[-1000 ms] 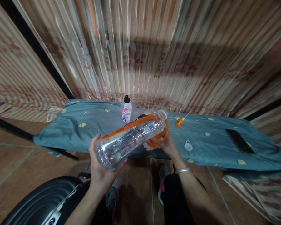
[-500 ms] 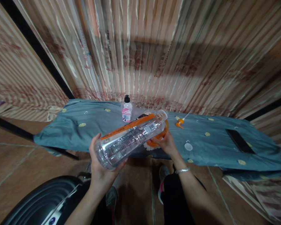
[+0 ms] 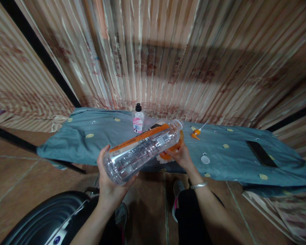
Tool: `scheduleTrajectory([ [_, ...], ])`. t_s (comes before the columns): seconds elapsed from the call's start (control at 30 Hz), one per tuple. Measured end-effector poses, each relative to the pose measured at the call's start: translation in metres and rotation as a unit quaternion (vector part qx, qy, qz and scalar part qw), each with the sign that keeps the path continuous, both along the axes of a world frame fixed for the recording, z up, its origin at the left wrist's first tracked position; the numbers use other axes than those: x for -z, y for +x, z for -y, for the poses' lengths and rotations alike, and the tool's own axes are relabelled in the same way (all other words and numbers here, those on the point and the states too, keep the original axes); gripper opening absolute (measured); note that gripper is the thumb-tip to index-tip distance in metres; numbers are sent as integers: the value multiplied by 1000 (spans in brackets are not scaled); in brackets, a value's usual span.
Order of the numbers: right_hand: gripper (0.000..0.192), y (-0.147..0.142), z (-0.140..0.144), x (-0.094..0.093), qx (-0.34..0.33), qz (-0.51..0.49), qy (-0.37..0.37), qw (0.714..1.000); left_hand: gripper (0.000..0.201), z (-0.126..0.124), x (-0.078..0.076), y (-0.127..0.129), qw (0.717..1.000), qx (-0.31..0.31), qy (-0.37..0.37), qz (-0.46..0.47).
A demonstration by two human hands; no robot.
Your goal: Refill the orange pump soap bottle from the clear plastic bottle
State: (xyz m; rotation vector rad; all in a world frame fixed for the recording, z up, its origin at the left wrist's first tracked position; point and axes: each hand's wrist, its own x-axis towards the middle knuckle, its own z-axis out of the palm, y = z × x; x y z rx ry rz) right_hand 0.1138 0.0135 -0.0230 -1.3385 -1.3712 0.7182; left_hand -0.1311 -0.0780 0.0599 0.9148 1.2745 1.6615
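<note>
My left hand [image 3: 113, 185] is wrapped round the base of a large clear plastic bottle [image 3: 142, 153] with an orange and white label. The bottle lies tilted, its open neck up to the right. Behind the neck, my right hand [image 3: 180, 154] grips an orange bottle [image 3: 174, 146], mostly hidden by the clear one. The two bottles overlap in view; I cannot tell whether liquid passes between them. An orange spray nozzle [image 3: 196, 134] with a thin tube lies to the right. Nearer me is a white round cap [image 3: 205, 159].
A small clear bottle [image 3: 138, 122] with black top and pink label stands on the table covered with a teal cloth [image 3: 232, 160]. A black phone [image 3: 261, 154] lies at the right. Striped curtains [image 3: 153, 61] hang behind; a black rounded object [image 3: 48, 217] is at lower left.
</note>
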Motion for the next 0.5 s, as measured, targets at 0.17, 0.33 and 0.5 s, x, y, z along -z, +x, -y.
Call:
scheduleTrajectory([
  [0.17, 78, -1, -1, 1, 12, -6, -3, 1000, 104, -2, 3, -5, 1000, -4, -17, -7],
  [0.33, 75, 2, 0, 1, -2, 4, 4, 1000, 100, -2, 2, -4, 999, 20, -29, 29],
  [0.5, 79, 3, 0, 5, -4, -4, -14, 1000, 106, 2, -5, 4, 1000, 0, -20, 24],
])
